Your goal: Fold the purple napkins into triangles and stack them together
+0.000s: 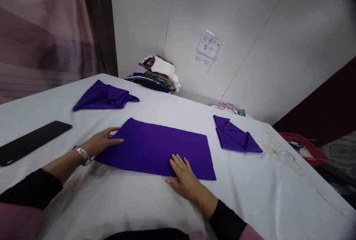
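Two hands, neither clenched, rested at a smooth purple cloth [155, 145]. The fingers of the right hand [185, 180] lay extended and slightly parted on its near part, gripping nothing, the thumb set apart just off the near edge. At the slanting left edge, the thumb of the left hand [101, 142] lay on the fabric and the forefinger reached toward the rim, a gap showing between them; the remaining fingers were largely hidden.

Judged from this posture, the step was one of steadying and smoothing. Light, flat pressure from the right fingers would have suited it best, directed toward the far right corner, while the left hand anchored its edge without dragging it. Pressing hard risked skewing the slippery-looking fabric, and the edges called for alignment before any crease was set.

The cloth lay directly before the person on a white table cover [250, 195], its number of layers not discernible. Beyond it lay a loosely bunched purple cloth [101, 97] to the left and a creased, angular purple piece [233, 136] to the right, both well apart from the fingers.
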The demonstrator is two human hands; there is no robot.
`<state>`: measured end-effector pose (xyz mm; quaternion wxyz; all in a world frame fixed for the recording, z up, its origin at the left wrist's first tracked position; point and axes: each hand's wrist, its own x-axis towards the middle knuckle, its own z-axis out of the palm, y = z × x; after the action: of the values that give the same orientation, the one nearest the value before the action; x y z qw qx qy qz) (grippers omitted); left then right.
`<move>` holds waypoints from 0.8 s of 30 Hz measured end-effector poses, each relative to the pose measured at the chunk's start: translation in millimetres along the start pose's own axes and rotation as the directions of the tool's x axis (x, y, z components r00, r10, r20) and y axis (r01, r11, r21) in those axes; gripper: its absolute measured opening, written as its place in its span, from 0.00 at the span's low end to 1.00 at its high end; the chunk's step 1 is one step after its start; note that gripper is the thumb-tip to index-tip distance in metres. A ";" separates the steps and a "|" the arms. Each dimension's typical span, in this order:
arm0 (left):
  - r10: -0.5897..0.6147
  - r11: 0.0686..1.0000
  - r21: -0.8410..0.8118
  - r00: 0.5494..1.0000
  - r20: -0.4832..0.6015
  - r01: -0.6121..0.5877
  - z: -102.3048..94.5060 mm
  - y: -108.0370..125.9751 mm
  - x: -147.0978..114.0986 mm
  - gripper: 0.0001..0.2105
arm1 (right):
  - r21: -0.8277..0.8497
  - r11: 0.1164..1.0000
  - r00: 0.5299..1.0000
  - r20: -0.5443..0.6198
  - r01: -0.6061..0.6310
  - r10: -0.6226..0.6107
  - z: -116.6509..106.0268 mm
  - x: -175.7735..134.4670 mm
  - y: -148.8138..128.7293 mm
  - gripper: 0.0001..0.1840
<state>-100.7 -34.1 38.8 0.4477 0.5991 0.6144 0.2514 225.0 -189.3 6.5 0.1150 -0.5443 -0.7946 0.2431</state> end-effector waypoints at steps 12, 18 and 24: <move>0.378 0.911 0.048 0.873 0.308 -0.411 61.8 167.1 -10.2 0.42 | 0.937 0.328 0.899 -0.245 0.123 0.363 -13.5 15.6 9.1 0.29; 0.498 0.837 -0.044 0.727 0.472 -0.545 169.0 203.4 -3.2 0.41 | 0.958 -0.131 0.840 -0.154 0.257 0.521 -31.2 16.8 41.4 0.23; 0.604 0.787 -0.201 0.660 0.448 -0.583 224.1 152.9 -2.7 0.35 | 0.943 -0.232 0.857 -0.092 0.238 0.507 -41.0 -2.4 78.6 0.28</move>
<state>167.9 -63.9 62.8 0.4932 0.8005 0.2460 0.2355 307.8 -158.0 1.7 0.6502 -0.3737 -0.1736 0.6383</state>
